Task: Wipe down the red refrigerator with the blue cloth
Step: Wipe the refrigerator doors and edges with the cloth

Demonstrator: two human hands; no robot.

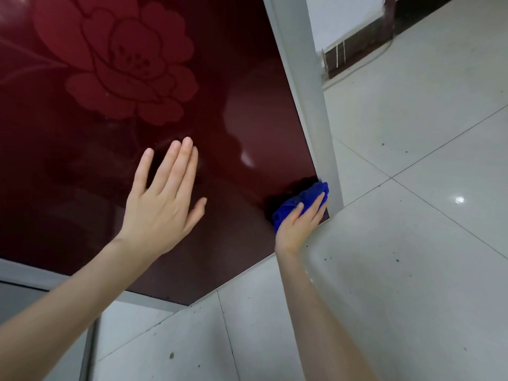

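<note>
We look down the red refrigerator (242,86), whose glossy door runs lengthwise from the top of the view toward the floor, its lower right corner pointing down at the right. The blue cloth (302,198) sits bunched at that corner, its long axis slanting from lower left to upper right, against the door's right edge. The right hand (295,229) lies over the cloth with its fingers (316,204) nearly straight, pressing it to the door; the thumb is hidden, so we cannot say whether it tucks beneath. The left hand (162,207) is spread flat on the door well to the left of the cloth, fingers (176,166) straight and holding nothing. A paler flower pattern (123,61) fills the door's upper part, and the dark red surface mirrors soft shapes. A matte grey side panel (308,86) borders the door just right of the cloth. Beyond it lies a floor (428,149) of shiny pale tiles with thin dark joints and small specks, and a dark skirting board (357,48) runs along the white wall far off.
</note>
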